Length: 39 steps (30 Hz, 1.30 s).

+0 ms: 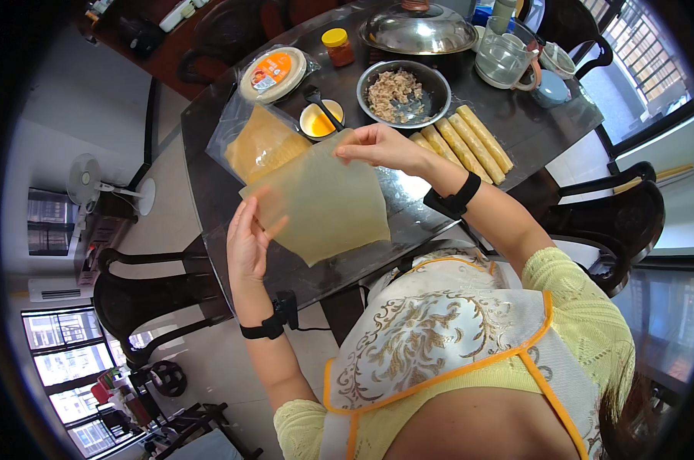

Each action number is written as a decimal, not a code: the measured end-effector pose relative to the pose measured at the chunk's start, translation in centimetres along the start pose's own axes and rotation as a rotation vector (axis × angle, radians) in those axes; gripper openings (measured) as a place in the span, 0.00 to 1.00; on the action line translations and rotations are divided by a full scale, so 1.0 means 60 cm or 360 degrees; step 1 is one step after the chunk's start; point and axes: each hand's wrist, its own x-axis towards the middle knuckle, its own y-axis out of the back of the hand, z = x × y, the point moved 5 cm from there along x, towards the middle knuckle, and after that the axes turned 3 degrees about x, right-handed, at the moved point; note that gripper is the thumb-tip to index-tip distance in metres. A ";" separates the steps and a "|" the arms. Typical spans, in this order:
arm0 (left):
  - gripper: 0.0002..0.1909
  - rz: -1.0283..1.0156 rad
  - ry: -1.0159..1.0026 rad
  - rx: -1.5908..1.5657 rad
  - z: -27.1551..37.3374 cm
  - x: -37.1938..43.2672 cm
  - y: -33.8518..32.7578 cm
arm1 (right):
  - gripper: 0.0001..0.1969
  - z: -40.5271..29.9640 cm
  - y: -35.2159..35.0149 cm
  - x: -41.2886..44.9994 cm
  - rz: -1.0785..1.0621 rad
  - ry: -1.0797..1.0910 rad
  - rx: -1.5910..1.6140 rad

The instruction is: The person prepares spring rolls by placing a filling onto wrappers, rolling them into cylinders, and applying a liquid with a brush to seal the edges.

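A thin, translucent pale-yellow wrapper sheet, likely bean curd skin, is held up over the dark table. My left hand grips its left corner, with the fingers showing through from behind. My right hand pinches its upper edge between thumb and fingers. Behind the sheet, more folded sheets lie in a clear plastic bag. A metal bowl of minced filling stands beyond my right hand. Several rolled wrappers lie side by side near my right forearm.
A small white bowl of beaten egg holds a black brush. Farther back are packaged round wrappers, a yellow-lidded jar, a lidded metal pan and a glass pitcher. Dark wooden chairs flank the table.
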 end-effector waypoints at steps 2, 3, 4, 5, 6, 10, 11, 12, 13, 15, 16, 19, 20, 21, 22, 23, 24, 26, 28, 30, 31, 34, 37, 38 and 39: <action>0.15 0.0186 -0.0174 0.0163 0.022 -0.008 -0.008 | 0.12 -0.005 0.004 0.006 0.0066 0.0107 -0.0019; 0.15 0.0193 -0.0171 0.0155 0.021 -0.010 -0.006 | 0.11 -0.018 0.002 0.007 0.0127 0.0217 -0.0033; 0.13 0.0246 -0.0411 0.0330 0.032 -0.017 -0.001 | 0.11 -0.032 0.000 0.004 0.0112 0.0317 -0.0053; 0.11 0.0302 -0.0650 0.0507 0.044 -0.027 0.003 | 0.11 -0.042 -0.001 -0.002 0.0099 0.0309 -0.0056; 0.09 0.0395 -0.0700 0.0564 0.061 -0.045 -0.018 | 0.11 -0.059 -0.001 -0.016 0.0084 0.0239 -0.0056; 0.10 0.0393 -0.0845 0.0788 0.096 -0.111 -0.031 | 0.10 -0.126 -0.027 -0.074 0.0112 0.0240 -0.0191; 0.10 0.0407 -0.0908 0.0841 0.114 -0.136 -0.046 | 0.10 -0.152 -0.033 -0.095 0.0122 0.0243 -0.0276; 0.10 0.0377 -0.0851 0.0757 0.130 -0.160 -0.055 | 0.09 -0.182 -0.037 -0.120 0.0097 0.0245 -0.0293; 0.10 0.0344 -0.0790 0.0672 0.141 -0.181 -0.064 | 0.09 -0.208 -0.039 -0.145 0.0076 0.0243 -0.0309; 0.10 0.0190 -0.1000 0.0435 0.156 -0.212 -0.090 | 0.08 -0.250 -0.043 -0.195 0.0073 0.0626 -0.0338; 0.08 0.0027 -0.1082 0.0375 0.164 -0.225 -0.097 | 0.08 -0.263 -0.049 -0.219 0.0076 0.0827 -0.0322; 0.01 -0.0288 -0.1135 0.0151 0.187 -0.272 -0.100 | 0.07 -0.297 -0.059 -0.264 -0.0331 0.1117 -0.0001; 0.06 -0.0235 -0.1088 0.0144 0.183 -0.288 -0.093 | 0.07 -0.292 -0.062 -0.262 -0.0523 0.1105 0.0119; 0.04 -0.0366 -0.1022 0.0242 0.198 -0.294 -0.116 | 0.07 -0.312 -0.063 -0.279 -0.0620 0.1067 0.0111; 0.01 -0.0462 -0.0952 0.0367 0.208 -0.302 -0.135 | 0.07 -0.316 -0.062 -0.287 -0.0664 0.0974 0.0105; 0.01 -0.0472 -0.0932 0.0359 0.207 -0.300 -0.142 | 0.07 -0.319 -0.061 -0.295 -0.0697 0.0904 0.0096; 0.03 -0.0462 -0.0946 0.0284 0.208 -0.301 -0.144 | 0.07 -0.318 -0.059 -0.295 -0.0700 0.0848 0.0108; 0.06 -0.0364 -0.0951 0.0189 0.206 -0.302 -0.150 | 0.07 -0.313 -0.049 -0.301 -0.0756 0.0784 0.0058; 0.07 -0.0412 -0.0934 0.0204 0.208 -0.300 -0.141 | 0.07 -0.315 -0.048 -0.302 -0.0769 0.0810 0.0030; 0.07 -0.0452 -0.0916 0.0220 0.210 -0.299 -0.134 | 0.07 -0.316 -0.050 -0.301 -0.0771 0.0830 0.0002; 0.07 -0.0442 -0.0911 0.0271 0.212 -0.299 -0.131 | 0.07 -0.318 -0.050 -0.299 -0.0769 0.0835 -0.0015; 0.08 -0.0413 -0.0885 0.0414 0.209 -0.293 -0.120 | 0.07 -0.313 -0.050 -0.289 -0.0754 0.0806 -0.0041; 0.08 -0.0452 -0.0840 0.0344 0.201 -0.269 -0.081 | 0.09 -0.284 -0.053 -0.242 -0.0427 0.0814 -0.0181; 0.07 -0.0221 -0.0884 0.0299 0.192 -0.253 -0.067 | 0.09 -0.274 -0.055 -0.223 -0.0252 0.0829 -0.0259; 0.09 0.0064 -0.0882 0.0304 0.168 -0.242 -0.040 | 0.10 -0.248 -0.062 -0.187 -0.0130 0.0828 -0.0301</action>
